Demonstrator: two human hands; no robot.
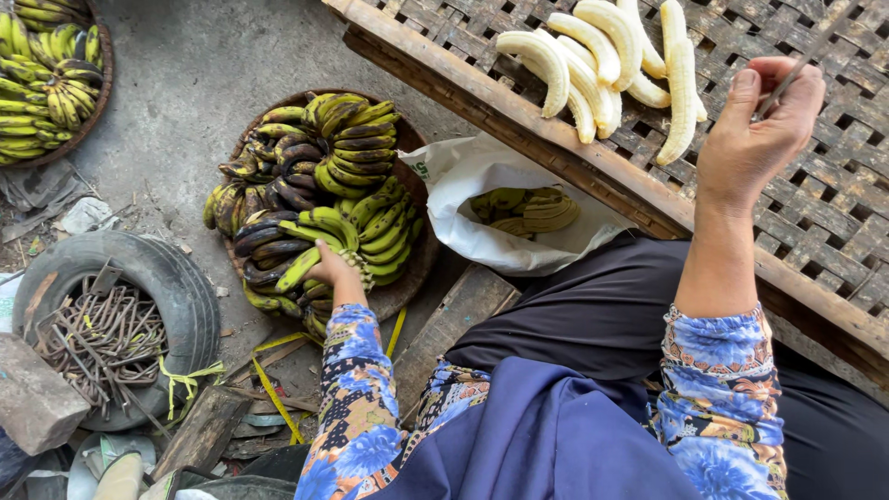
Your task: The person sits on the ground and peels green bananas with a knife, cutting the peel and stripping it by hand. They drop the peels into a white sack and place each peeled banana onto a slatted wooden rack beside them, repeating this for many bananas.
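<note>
While seated above the ground, left hand (329, 268) down at centre-left of the frame, fingers closed on a green-yellow banana (298, 268) in the heaped round basket (407, 278) of blackened bunches. Right hand (755, 130) raised at upper right, fingers pinched together on a thin metal blade (804, 57), over the woven bamboo tray (815, 222). Peeled pale bananas (602, 65) lying on that tray at top centre. White sack (482, 241) holding peels between basket and tray. Old tyre (176, 287) at lower left; second basket (104, 74) at upper left corner.

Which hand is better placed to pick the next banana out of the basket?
Left. The left hand already rests on the bananas in the basket; the right hand is holding a thin stick.
</note>
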